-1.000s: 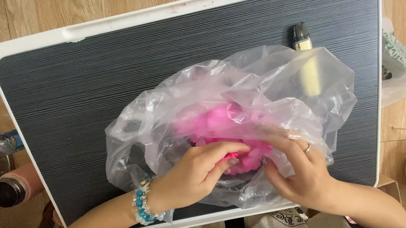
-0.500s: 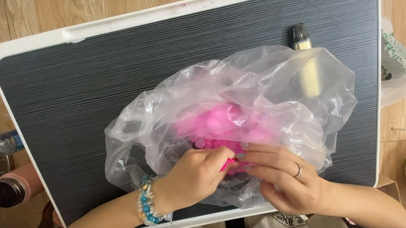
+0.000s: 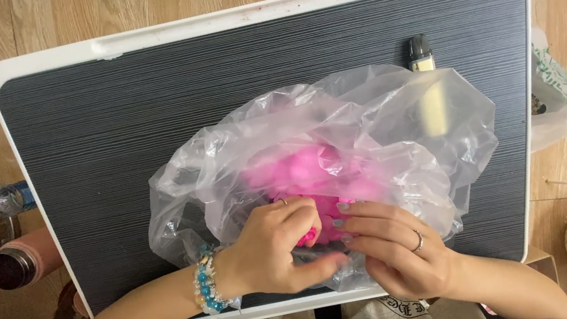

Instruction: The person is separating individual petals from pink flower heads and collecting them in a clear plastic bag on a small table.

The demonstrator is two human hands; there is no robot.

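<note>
The crinkled clear thin-plastic bag (image 3: 339, 168) of soft bright-pink pieces (image 3: 305, 171) lies on the dark ribbed counter (image 3: 123, 119), just beyond both hands. It looks light, limp and slippery, best gathered at its near opening. There the left hand (image 3: 274, 249) pinches a pink piece, and the right hand (image 3: 393, 245) presses narrow fingers flat on the film.

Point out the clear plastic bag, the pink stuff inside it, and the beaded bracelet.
clear plastic bag (image 3: 389, 112), head view, on its crinkled upper side.
pink stuff (image 3: 305, 168), head view, on its middle, seen through the bag.
beaded bracelet (image 3: 206, 289), head view, on the blue beads.
</note>
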